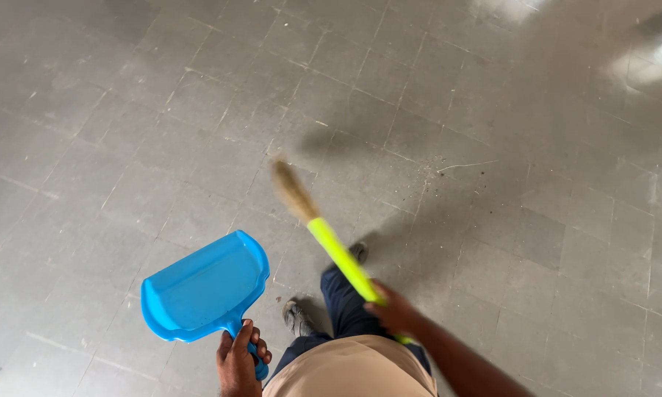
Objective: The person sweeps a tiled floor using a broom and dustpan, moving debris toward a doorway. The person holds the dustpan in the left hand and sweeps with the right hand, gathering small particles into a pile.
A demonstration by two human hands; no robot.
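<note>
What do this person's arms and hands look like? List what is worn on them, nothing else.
Both the left hand and the right hand are bare: no gloves, and no rings or watch visible. The right forearm shows no sleeve. Only the left wrist is in view, also uncovered.

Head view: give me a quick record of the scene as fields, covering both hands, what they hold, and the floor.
left hand: closed around the handle of a blue dustpan, held off the floor
right hand: gripping the yellow-green handle of a broom
broom head: straw-coloured bristles, blurred, out in front of the person
floor: grey tiles with pale joints
debris: dark specks and a thin pale strand to the right of the bristles
feet: two shoes show below the broom handle
</note>
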